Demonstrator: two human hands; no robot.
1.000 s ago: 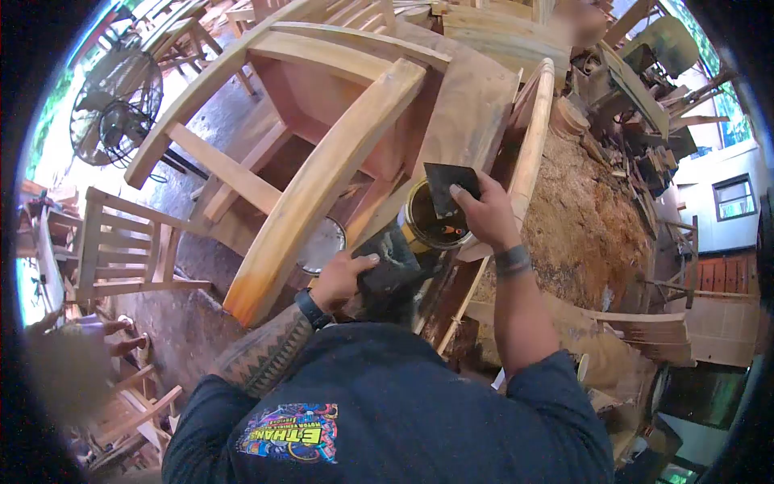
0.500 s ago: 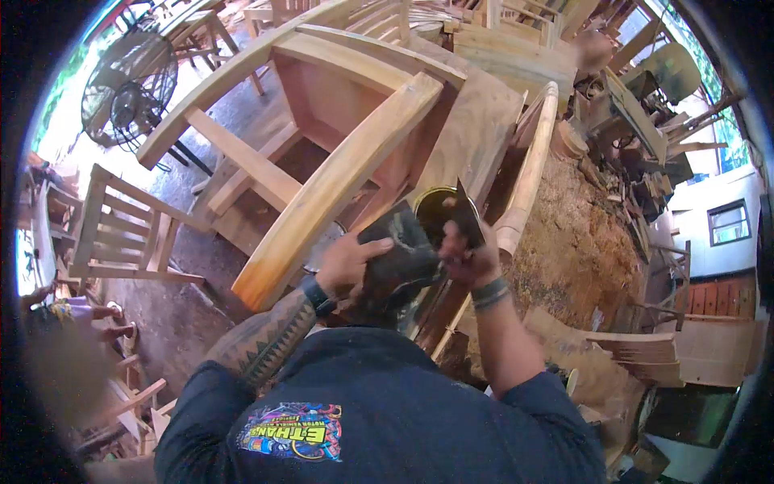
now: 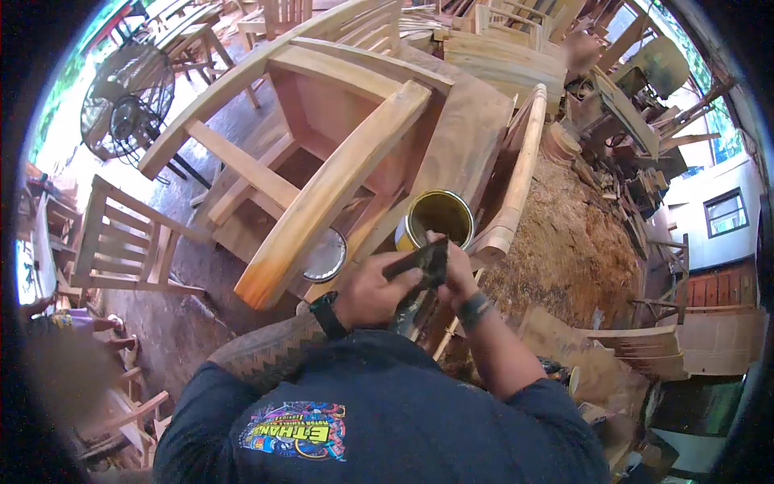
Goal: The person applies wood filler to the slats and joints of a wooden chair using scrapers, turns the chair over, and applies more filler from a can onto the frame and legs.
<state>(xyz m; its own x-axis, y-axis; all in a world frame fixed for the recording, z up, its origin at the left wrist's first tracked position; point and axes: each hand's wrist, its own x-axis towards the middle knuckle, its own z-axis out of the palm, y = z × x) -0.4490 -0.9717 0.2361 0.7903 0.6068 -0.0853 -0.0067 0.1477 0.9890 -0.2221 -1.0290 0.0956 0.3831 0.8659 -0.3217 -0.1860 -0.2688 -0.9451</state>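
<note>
My left hand (image 3: 372,292) is closed on a dark, smeared flat plate (image 3: 426,263), its thumb lying along the face. Against the plate's right side, my right hand (image 3: 460,274) grips a dark thin scraper, now mostly hidden behind the fingers and plate. Just beyond both hands stands an open can (image 3: 401,234) with a yellowish rim and brownish contents. To the left lies a round whitish lid (image 3: 326,256), partly behind the curved rail of a pale wooden chair (image 3: 339,194). That rail's near end has an orange-brown tint.
A slatted wooden piece (image 3: 121,238) stands on the left, below a black fan (image 3: 126,113). Sawdust (image 3: 576,242) is heaped on the right. A rounded wooden post (image 3: 524,173) runs beside the can. Scrap wood (image 3: 637,177) is piled at far right.
Both hands have come together below the can, overlapping plate and scraper. The scraper has come down from the can's mouth, and the can and lid show more fully.
</note>
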